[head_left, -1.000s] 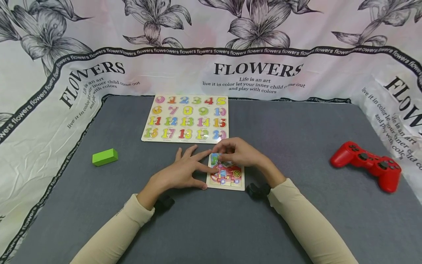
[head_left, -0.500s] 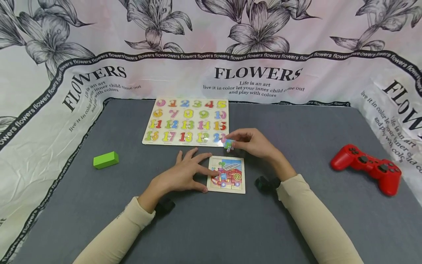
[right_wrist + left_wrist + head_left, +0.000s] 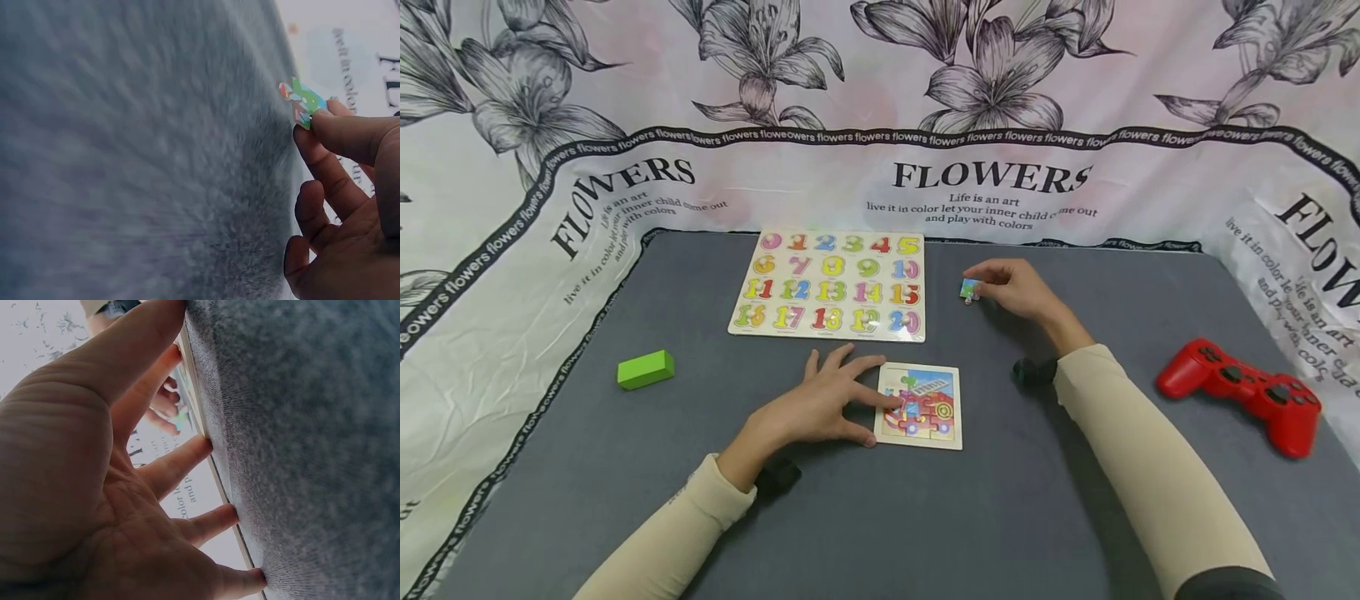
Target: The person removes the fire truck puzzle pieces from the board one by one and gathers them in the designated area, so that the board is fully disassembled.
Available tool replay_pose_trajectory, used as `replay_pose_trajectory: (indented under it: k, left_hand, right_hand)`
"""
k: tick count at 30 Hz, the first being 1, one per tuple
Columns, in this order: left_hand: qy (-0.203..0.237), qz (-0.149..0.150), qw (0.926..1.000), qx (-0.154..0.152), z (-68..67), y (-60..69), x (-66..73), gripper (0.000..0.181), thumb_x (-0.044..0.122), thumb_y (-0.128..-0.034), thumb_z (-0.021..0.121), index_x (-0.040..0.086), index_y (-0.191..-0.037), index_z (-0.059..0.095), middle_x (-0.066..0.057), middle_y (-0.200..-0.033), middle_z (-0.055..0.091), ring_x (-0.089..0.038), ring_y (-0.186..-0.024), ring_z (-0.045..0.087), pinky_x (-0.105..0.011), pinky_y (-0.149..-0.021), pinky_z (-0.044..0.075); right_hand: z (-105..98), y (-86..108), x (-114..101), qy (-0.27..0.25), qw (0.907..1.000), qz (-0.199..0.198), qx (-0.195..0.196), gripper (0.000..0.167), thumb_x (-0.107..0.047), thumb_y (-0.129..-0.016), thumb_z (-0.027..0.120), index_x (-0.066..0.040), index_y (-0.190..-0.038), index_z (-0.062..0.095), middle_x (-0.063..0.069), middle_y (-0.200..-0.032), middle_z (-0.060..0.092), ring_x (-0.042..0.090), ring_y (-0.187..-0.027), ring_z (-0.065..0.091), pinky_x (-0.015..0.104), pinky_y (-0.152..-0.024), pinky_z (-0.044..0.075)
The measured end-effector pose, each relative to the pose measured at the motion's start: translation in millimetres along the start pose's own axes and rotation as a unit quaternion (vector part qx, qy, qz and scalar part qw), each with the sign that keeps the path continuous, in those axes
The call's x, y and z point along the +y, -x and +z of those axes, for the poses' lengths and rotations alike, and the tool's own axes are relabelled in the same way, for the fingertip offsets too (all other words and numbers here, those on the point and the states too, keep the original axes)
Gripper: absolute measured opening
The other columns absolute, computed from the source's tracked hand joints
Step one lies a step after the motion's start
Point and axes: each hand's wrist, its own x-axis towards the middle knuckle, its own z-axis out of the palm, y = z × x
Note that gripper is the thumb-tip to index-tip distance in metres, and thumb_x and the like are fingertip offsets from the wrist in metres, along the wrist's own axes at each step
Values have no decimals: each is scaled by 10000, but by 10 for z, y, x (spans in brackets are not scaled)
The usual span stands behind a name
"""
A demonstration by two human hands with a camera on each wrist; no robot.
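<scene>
A small square jigsaw puzzle (image 3: 936,412) with a red fire engine lies in its wooden frame at the middle of the table; its upper left corner shows a bare slot. My left hand (image 3: 820,408) spreads its fingers at the puzzle's left side, index fingertip on the picture and thumb at the frame's edge. Beyond the puzzle to the right, my right hand (image 3: 1018,292) pinches a blue and green puzzle piece (image 3: 969,289) between thumb and fingers. In the right wrist view the same puzzle piece (image 3: 304,103) sticks out past the fingertips.
A number board (image 3: 827,287) with rows of coloured numerals lies behind the puzzle. A green block (image 3: 646,370) is at the left, and a red game controller (image 3: 1240,396) at the right. Flower-printed cloth (image 3: 992,187) stands along the table's back.
My right hand has lifted the corner piece out of the puzzle and carried it away, up and to the right. The left hand has stayed at the puzzle's left side.
</scene>
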Motion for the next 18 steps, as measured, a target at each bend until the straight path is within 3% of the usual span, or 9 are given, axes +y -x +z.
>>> replay_pose_trajectory:
  k: [7,13,18]
  left_hand:
    - [39,19,10000,-4,1,10,2,574,412,-803,856,411,-1343,662,-12,-1674,300,-455,-1572,62,-797,-1149,-29]
    - [14,-8,10000,-8,-9,15,7,568,414,-809,853,394,-1345,666,-18,-1668,309,-458,-1569,76,-799,-1149,-24]
    - [-8,-34,10000,-2,-8,18,9,569,413,-809,854,389,-1346,666,-20,-1667,313,-456,-1568,81,-795,-1152,-22]
  right_hand:
    - [-45,-177,41,229,9994,249,39,314,-98,-1023,585,-37,-1318,673,234,-1221,640,271,-982,564,401,-844,433]
    - [-72,-243,54,206,9996,205,-72,334,-144,-1033,583,-49,-1344,657,230,-1323,633,342,-1161,590,457,-948,452]
    - [-89,-242,108,105,9998,87,-136,402,-191,-986,679,-71,-1368,642,187,-1166,659,217,-943,589,313,-798,448]
